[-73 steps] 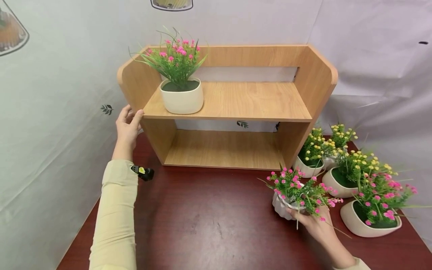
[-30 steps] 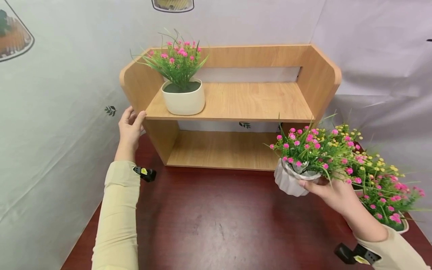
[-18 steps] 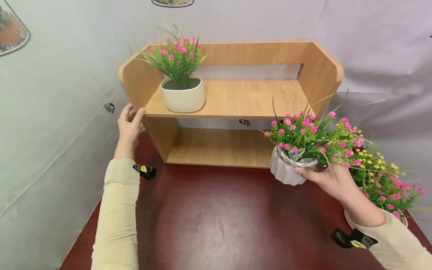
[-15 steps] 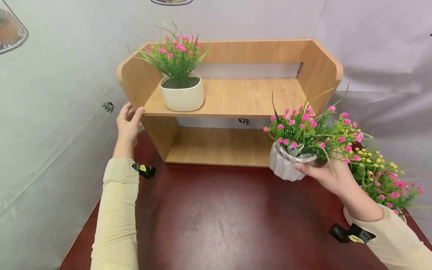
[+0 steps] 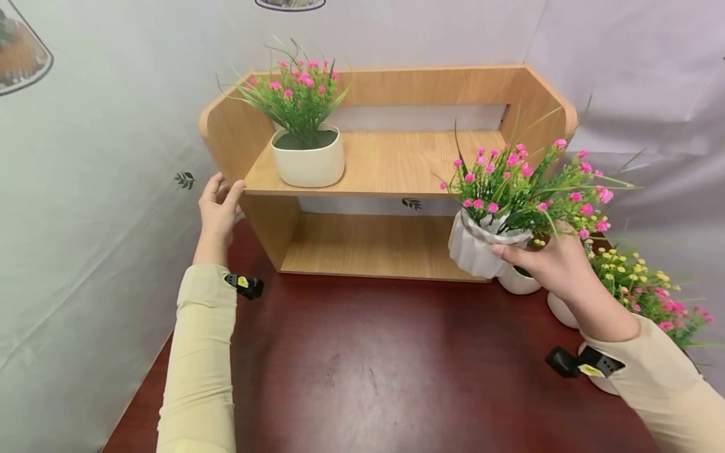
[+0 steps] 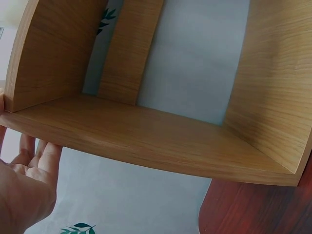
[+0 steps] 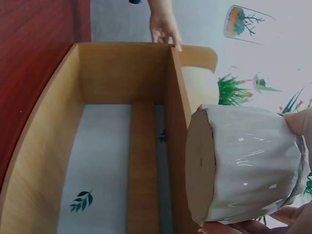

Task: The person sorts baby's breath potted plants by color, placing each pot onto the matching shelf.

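Observation:
My right hand (image 5: 557,264) grips a white fluted pot (image 5: 478,248) by its rim, with the thumb on the near side. Pink artificial flowers (image 5: 510,182) and thin green blades rise from it. The pot hangs tilted in front of the right end of a two-tier wooden shelf (image 5: 396,163), and its flat base (image 7: 200,165) shows in the right wrist view. On the left my left hand (image 5: 218,211) holds the side of the shelf, thumb at the upper board's front corner, fingers (image 6: 51,158) along the outer face. A cream pot (image 5: 308,160) of pink flowers stands on the upper board's left end.
Right of the shelf, several more potted plants stand on the dark red table (image 5: 351,352), partly hidden behind my right arm. Among them are yellow flowers (image 5: 623,270) and pink flowers (image 5: 674,308). A pale cloth wall (image 5: 102,189) backs the table.
My right hand has lifted the fluted pot from near the table up to about the upper board's height. My left hand has stayed at the shelf's side.

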Tool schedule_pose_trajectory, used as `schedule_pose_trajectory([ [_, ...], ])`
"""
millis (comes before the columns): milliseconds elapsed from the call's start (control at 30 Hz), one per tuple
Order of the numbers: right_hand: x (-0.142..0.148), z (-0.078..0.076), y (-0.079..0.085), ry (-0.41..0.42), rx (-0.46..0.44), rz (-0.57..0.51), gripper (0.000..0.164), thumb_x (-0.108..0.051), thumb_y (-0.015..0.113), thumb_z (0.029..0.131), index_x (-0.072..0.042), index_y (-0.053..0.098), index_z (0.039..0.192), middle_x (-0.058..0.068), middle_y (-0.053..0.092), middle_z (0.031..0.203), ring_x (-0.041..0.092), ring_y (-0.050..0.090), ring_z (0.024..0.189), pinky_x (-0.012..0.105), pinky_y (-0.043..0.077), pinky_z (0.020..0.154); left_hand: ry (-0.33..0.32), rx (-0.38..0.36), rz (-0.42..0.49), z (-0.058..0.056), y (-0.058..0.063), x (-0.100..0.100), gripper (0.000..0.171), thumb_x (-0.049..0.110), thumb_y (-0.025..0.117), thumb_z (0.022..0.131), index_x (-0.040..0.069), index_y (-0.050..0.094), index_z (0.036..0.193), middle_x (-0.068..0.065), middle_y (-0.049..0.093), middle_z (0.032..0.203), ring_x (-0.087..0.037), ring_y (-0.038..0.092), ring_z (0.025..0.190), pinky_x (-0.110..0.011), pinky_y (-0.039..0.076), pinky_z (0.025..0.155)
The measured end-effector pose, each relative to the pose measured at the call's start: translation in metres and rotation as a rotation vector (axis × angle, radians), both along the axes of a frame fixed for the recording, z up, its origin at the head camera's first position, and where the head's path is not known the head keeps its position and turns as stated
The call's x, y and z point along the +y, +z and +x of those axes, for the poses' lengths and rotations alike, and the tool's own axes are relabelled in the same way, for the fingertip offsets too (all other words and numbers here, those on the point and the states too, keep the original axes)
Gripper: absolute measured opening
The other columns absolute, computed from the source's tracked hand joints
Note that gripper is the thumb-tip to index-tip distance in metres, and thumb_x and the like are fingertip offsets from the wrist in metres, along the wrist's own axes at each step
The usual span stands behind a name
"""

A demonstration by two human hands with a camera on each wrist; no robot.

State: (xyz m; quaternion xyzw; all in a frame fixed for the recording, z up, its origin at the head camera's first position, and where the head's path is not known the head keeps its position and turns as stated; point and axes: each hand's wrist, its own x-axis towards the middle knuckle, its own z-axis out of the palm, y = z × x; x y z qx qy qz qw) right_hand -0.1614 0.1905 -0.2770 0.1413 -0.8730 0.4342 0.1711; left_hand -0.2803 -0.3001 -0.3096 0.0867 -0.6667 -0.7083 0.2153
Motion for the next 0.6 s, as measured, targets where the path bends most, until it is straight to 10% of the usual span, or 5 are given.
schedule_pose_trajectory([
  [600,-0.029,-0.037,0.021,0.122,0.094,-0.200,0.079,0.002,0.076,0.074,-0.014,0.040,0.142,0.009,0.049,0.136,0.004,0.049,0.116,0.014,0.041,0.089,-0.001,0.013,0.022,-0.002,-0.003,0.000,0.040,0.015,0.066,0.089,0.025,0.058,0.127,-0.007,0.056,0.123,-0.017,0.055,0.109,-0.046,0.040,0.104],
])
